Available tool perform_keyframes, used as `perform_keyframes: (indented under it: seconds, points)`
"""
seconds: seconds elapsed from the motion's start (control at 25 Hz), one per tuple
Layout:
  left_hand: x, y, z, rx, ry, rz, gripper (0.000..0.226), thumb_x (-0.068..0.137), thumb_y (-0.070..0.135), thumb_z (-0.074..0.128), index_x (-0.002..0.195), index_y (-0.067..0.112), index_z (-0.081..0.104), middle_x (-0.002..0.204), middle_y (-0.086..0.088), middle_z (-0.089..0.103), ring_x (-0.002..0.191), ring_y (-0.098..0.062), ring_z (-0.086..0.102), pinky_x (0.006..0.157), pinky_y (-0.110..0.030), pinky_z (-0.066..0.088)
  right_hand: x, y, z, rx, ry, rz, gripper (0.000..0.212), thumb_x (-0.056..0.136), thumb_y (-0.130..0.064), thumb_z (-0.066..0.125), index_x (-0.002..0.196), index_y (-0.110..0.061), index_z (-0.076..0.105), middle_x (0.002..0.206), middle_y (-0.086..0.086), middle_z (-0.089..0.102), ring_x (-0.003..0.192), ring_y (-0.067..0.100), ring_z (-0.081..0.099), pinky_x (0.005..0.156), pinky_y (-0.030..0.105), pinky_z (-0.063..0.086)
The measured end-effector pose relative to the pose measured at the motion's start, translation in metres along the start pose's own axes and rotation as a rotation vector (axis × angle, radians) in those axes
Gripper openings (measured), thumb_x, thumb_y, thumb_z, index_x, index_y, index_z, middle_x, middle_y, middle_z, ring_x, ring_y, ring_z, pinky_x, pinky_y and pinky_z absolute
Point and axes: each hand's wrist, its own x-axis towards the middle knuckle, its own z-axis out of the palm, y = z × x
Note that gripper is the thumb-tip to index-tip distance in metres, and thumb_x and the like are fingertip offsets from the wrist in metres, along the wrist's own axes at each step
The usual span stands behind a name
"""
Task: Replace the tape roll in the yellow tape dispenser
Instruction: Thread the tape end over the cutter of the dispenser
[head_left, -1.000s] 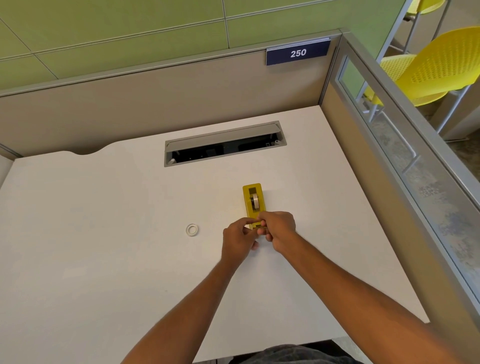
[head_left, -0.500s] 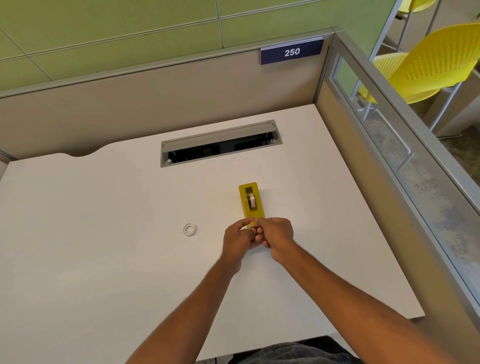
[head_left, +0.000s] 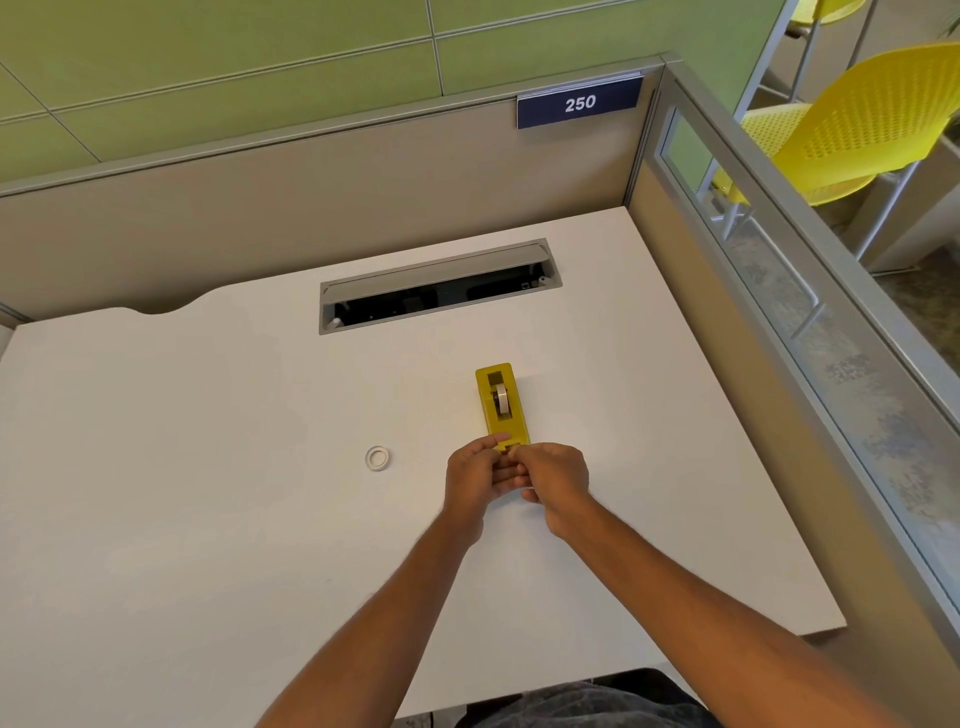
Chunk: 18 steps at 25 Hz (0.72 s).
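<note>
The yellow tape dispenser lies lengthwise on the white desk, a roll of tape seated in its slot. My left hand and my right hand meet at its near, cutter end, fingertips pinched together right against it. What they pinch is hidden by the fingers; it may be the tape's end. A small white empty core ring lies flat on the desk, left of my hands.
A grey cable tray opening is set into the desk behind the dispenser. Beige partition walls close the back and right side. Yellow chairs stand beyond the right partition.
My hands have stayed at the dispenser's near end, sliding slightly toward me. The dispenser and the white ring have not moved.
</note>
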Motion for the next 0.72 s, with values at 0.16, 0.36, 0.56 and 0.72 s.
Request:
perform_keyframes:
  seconds: [0.16,0.36,0.56,0.72]
  points:
    - [0.001,0.0,0.001,0.004,0.007,-0.003,0.034,0.108,0.006,0.049,0.123,0.01,0.079,0.096,-0.022,0.085,0.073,-0.026,0.081,0.07,-0.037,0.07,-0.001,0.004,-0.001,0.029,-0.018,-0.008,0.014,0.094,-0.022,0.077,0.08,-0.022,0.081,0.068,-0.005,0.08,0.065,0.012,0.078,0.058,0.024,0.063]
    - [-0.002,0.0,0.002,0.006,0.017,0.012,0.026,0.111,0.016,0.058,0.121,0.013,0.082,0.09,-0.019,0.084,0.071,-0.026,0.08,0.068,-0.035,0.07,-0.001,0.01,-0.002,0.06,-0.025,0.001,0.009,0.094,-0.024,0.08,0.086,-0.021,0.081,0.077,-0.002,0.083,0.075,0.015,0.081,0.06,0.023,0.063]
    - [-0.003,0.002,0.005,0.014,0.04,0.016,0.02,0.106,0.018,0.067,0.11,0.009,0.084,0.086,-0.019,0.083,0.074,-0.03,0.081,0.067,-0.035,0.069,0.001,0.013,-0.003,0.041,-0.02,-0.005,0.01,0.096,-0.027,0.079,0.087,-0.023,0.08,0.082,-0.002,0.082,0.077,0.015,0.08,0.057,0.021,0.061]
    - [0.0,0.004,0.005,0.076,0.05,0.009,0.021,0.103,0.022,0.074,0.104,0.003,0.083,0.087,-0.022,0.083,0.072,-0.031,0.082,0.067,-0.036,0.069,0.003,0.016,-0.003,0.036,-0.027,-0.015,0.012,0.096,-0.03,0.079,0.087,-0.023,0.081,0.085,-0.002,0.083,0.08,0.016,0.081,0.059,0.022,0.062]
